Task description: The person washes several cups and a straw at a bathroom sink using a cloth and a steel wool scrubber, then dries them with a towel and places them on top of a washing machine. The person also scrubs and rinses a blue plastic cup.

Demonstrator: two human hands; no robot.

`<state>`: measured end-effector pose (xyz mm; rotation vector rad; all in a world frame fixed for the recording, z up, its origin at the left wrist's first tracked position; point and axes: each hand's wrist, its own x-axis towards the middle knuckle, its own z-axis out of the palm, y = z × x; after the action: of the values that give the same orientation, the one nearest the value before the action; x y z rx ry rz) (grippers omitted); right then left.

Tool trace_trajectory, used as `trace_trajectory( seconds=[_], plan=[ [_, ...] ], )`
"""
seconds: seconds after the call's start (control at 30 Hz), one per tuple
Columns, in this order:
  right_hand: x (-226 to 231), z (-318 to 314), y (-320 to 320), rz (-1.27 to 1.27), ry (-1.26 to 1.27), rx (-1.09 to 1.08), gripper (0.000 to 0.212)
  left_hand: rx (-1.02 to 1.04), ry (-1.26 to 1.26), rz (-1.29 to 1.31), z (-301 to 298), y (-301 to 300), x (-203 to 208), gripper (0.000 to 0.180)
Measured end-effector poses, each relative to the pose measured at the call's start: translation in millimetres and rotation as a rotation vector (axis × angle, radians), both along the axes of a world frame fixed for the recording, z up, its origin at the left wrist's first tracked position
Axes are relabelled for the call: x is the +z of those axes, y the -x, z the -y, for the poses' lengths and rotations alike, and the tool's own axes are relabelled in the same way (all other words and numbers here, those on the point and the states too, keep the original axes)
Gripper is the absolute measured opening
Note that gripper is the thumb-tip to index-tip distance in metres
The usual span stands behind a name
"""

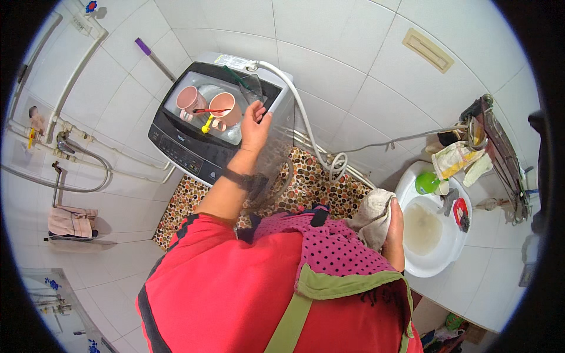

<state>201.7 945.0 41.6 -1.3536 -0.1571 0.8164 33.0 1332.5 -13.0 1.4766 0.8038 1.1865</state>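
Note:
My left hand (256,126) reaches over the right edge of a top-loading washing machine (188,154), its fingers loosely bent and thumb apart, with nothing seen in its grip. Just beyond the fingertips is a see-through, dark-looking cup (253,88) with a green stick-like thing in it; whether they touch it I cannot tell. On the lid stand two pink mugs, a left mug (187,101) and a right mug (219,117). A red toothbrush (210,110) and a yellow-handled brush (207,125) lean at the right mug. In my right hand (395,229) is a bunched greyish cloth (372,219), beside the sink.
A white sink (400,203) with cloudy water (422,229) stands at the right. A green bottle (426,182) and a red brush-like thing (460,213) rest on its rim. A white hose (303,112) hangs behind the washer. Pebble-patterned flooring (312,185) lies between them.

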Motion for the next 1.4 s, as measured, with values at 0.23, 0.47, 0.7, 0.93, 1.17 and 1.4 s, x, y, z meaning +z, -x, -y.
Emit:
trace_trajectory(
  seconds=[0.23, 0.47, 0.7, 0.93, 1.17, 1.4],
  plan=[
    [4.0, -5.9, 3.3, -0.067, -0.075, 0.023, 0.045, 0.062, -0.421, -0.299, -70.7, 64.7, 138.8, 0.024],
    [0.0, -19.9, 8.3, -0.016, -0.004, 0.025, 0.045, -0.12, -0.285, -0.917, -173.4, 60.8, 165.8, 0.038],
    [-4.1, -25.5, 16.2, -0.071, -0.026, -0.027, 0.046, -0.256, 0.04, -0.862, -195.1, 41.9, 134.7, 0.03],
    [-7.4, -28.6, 22.7, -0.126, -0.079, -0.038, 0.047, -0.331, 0.138, -0.635, -202.6, 47.5, 140.4, 0.013],
    [-6.3, -34.5, 24.3, -0.166, -0.018, -0.052, 0.044, -0.146, 0.108, -0.333, -221.0, 85.3, 184.8, 0.016],
    [-3.4, -49.4, 29.2, -0.118, -0.026, 0.002, 0.045, 0.156, 0.047, -0.357, -249.5, 69.1, 148.4, 0.016]
  ],
)
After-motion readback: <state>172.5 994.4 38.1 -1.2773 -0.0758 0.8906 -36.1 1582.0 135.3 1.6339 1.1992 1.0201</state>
